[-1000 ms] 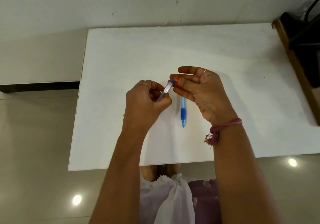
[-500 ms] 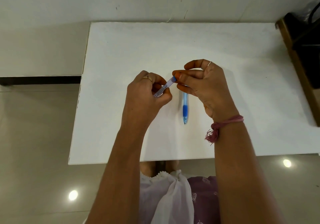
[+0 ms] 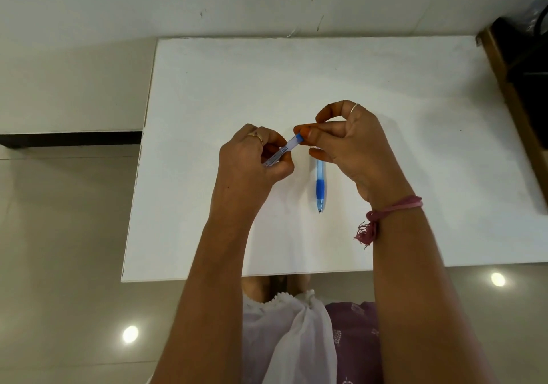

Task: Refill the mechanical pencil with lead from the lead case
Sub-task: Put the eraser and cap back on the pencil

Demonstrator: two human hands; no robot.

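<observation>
1 pencil (image 3: 320, 186), 1 lead case (image 3: 283, 149)

Count: one lead case (image 3: 284, 149) between my two hands, left hand (image 3: 252, 164) and right hand (image 3: 353, 146). One mechanical pencil (image 3: 320, 186) on one white table (image 3: 385, 87). Two rings, one wrist thread (image 3: 391, 208).

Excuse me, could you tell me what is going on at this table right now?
A person is working on a lead case above a white table. The left hand grips the clear tube of the case, tilted, while the fingertips of the right hand pinch its blue cap end, apparently to open it. The blue mechanical pencil lies flat on the table beside the hands, tip toward the person, untouched for now. No lead is visible outside the case.
</observation>
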